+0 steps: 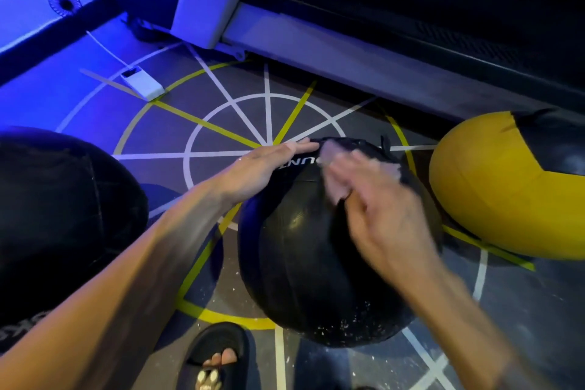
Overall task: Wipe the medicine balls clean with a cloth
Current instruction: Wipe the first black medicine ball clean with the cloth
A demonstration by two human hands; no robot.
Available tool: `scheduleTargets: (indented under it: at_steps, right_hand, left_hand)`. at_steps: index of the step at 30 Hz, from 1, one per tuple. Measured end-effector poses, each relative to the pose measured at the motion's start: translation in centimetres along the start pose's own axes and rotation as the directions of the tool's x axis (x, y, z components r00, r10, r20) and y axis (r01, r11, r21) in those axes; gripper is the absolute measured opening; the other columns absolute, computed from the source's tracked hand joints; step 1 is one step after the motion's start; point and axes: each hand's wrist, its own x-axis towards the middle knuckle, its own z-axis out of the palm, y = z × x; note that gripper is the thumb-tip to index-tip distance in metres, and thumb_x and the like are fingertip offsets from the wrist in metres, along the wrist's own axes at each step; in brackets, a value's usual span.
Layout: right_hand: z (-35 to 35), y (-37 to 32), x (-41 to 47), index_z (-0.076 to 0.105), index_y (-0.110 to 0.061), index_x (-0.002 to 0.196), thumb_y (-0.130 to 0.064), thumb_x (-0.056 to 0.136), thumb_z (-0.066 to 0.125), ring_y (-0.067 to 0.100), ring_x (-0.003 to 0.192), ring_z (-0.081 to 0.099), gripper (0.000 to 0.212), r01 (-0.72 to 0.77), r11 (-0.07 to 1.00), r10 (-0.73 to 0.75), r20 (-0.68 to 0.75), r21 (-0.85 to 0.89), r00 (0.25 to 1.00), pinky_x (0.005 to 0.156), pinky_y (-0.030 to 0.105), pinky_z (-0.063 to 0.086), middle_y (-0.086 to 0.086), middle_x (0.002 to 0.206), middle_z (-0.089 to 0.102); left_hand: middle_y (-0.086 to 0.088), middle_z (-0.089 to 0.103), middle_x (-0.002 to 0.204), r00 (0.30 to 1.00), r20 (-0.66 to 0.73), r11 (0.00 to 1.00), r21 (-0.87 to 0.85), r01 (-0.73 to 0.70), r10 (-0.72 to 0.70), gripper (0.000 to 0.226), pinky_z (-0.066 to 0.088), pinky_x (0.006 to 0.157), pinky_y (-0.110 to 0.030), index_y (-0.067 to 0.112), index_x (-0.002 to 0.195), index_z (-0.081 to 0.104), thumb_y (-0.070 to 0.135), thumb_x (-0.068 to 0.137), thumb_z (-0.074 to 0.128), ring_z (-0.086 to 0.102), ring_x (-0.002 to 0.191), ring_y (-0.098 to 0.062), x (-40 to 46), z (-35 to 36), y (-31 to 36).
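- Here, the black medicine ball (316, 263) rests on the floor (221, 111), at the middle of the painted pattern of white and yellow lines that radiate inside two circles; the spot probably serves only as a free working place.
- The left hand (262, 168) lies flat on the ball's upper left flank, fingers straight and together; judged from its pose, it steadies the ball against rolling.
- The right hand (386, 215) presses a pale cloth (338, 168) onto the ball's top; the hand is motion-blurred, so whether its fingers are curled round the cloth or flat upon it cannot be told. The blur suggests a wiping stroke under way.
- White specks show on the ball's lower part and on the floor beneath it; by this judgement, that area is not yet wiped.
- White lettering on the ball, between the two hands, appears upside down and half covered; only fragments resembling "UN" can be read, so no brand can be named.
- A yellow-and-black medicine ball (493, 193) lies near the floor's right edge, apart from the hands, presumably awaiting its turn.
- A white power bank (142, 82) with a cable lies on the floor at the outer yellow circle's upper left.
- A sandalled foot (215, 358) stands at the near edge, just left of the black ball.
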Motion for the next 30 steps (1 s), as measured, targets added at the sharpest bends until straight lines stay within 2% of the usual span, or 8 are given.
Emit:
scheduleTargets:
  at_steps: [5,9,12,18,23,25,28,30]
  right_hand:
    - [1.1,-2.3,-3.8,0.058,-0.019,0.142,-0.012,0.096,0.045,0.016,0.142,0.048,0.048,0.325,0.945,-0.314,0.155,-0.047,0.937,0.119,0.046,0.038,0.0,0.148,0.057]
    - [-2.3,2.7,-2.6,0.051,-0.023,0.148,-0.009,0.101,0.053,0.003,0.141,0.044,0.049,-0.093,0.992,0.1,-0.081,0.085,0.992,0.12,0.027,0.033,-0.011,0.151,0.051]
    - [-3.3,4.4,-3.1,0.054,-0.024,0.146,0.006,0.098,0.053,-0.012,0.136,0.042,0.057,-0.222,0.964,0.233,-0.062,0.147,0.971,0.115,0.012,0.031,-0.016,0.148,0.05]
    - [-2.1,3.2,-2.1,0.056,-0.03,0.146,-0.006,0.103,0.05,0.001,0.145,0.038,0.05,-0.287,0.94,0.309,-0.103,0.183,0.945,0.122,0.035,0.033,-0.016,0.153,0.047]
    - [2.3,-3.6,-3.5,0.055,-0.017,0.147,-0.012,0.094,0.038,0.022,0.152,0.03,0.055,0.104,0.991,-0.099,0.06,-0.087,0.993,0.123,0.049,0.029,-0.001,0.159,0.044]
    - [4.1,-5.1,-5.3,0.059,-0.012,0.142,-0.013,0.089,0.052,0.026,0.15,0.036,0.054,0.367,0.913,-0.316,0.258,-0.18,0.913,0.12,0.052,0.032,0.005,0.156,0.047]
    - [5.2,-5.3,-7.1,0.066,-0.012,0.134,-0.021,0.084,0.062,0.026,0.142,0.049,0.051,0.65,0.734,-0.503,0.485,-0.197,0.715,0.124,0.044,0.021,0.007,0.146,0.059]
    - [5.1,-5.2,-5.9,0.07,-0.012,0.128,-0.023,0.088,0.052,0.025,0.133,0.057,0.046,0.65,0.728,-0.508,0.466,-0.218,0.725,0.123,0.039,0.02,0.006,0.134,0.068]
  left_hand:
    - [0.023,0.058,0.143,0.998,0.017,0.983,-0.172,0.067,-0.065,0.055,0.034,0.105,-0.01,0.029,0.135,0.067,0.048,0.111,0.021,0.048,0.13,0.014,-0.9,0.2,-0.3]
    - [0.013,0.065,0.139,0.998,-0.056,0.966,-0.26,0.017,-0.033,0.061,0.033,0.115,-0.028,0.026,0.142,0.059,0.048,0.111,0.012,0.051,0.136,0.0,-1.7,-0.2,-0.9]
    - [0.006,0.068,0.136,0.982,-0.185,0.936,-0.351,-0.037,-0.031,0.059,0.036,0.118,-0.038,0.019,0.139,0.06,0.041,0.113,0.012,0.058,0.132,-0.008,-2.4,-0.2,-2.1]
    - [0.008,0.065,0.139,0.987,-0.157,0.956,-0.293,-0.003,-0.045,0.06,0.038,0.108,-0.011,0.01,0.133,0.066,0.038,0.113,0.017,0.054,0.133,0.001,-3.3,0.7,-3.4]
    - [0.015,0.059,0.145,0.996,-0.049,0.954,-0.295,0.059,-0.077,0.072,0.03,0.112,-0.02,0.018,0.135,0.067,0.057,0.108,0.012,0.047,0.138,0.001,-3.0,-0.4,-3.8]
    - [0.015,0.057,0.147,0.997,-0.038,0.956,-0.288,0.06,-0.074,0.073,0.021,0.123,-0.034,0.023,0.132,0.07,0.064,0.105,0.015,0.044,0.142,-0.002,-3.2,-0.5,-4.0]
    - [0.019,0.057,0.146,0.994,-0.061,0.968,-0.242,0.069,-0.086,0.071,0.022,0.119,-0.026,0.024,0.133,0.069,0.06,0.107,0.013,0.044,0.139,0.006,-3.5,-0.4,-3.6]
    - [0.019,0.058,0.145,0.995,-0.059,0.97,-0.236,0.059,-0.075,0.071,0.021,0.121,-0.025,0.021,0.133,0.069,0.056,0.109,0.012,0.044,0.138,0.007,-3.3,-0.1,-3.1]
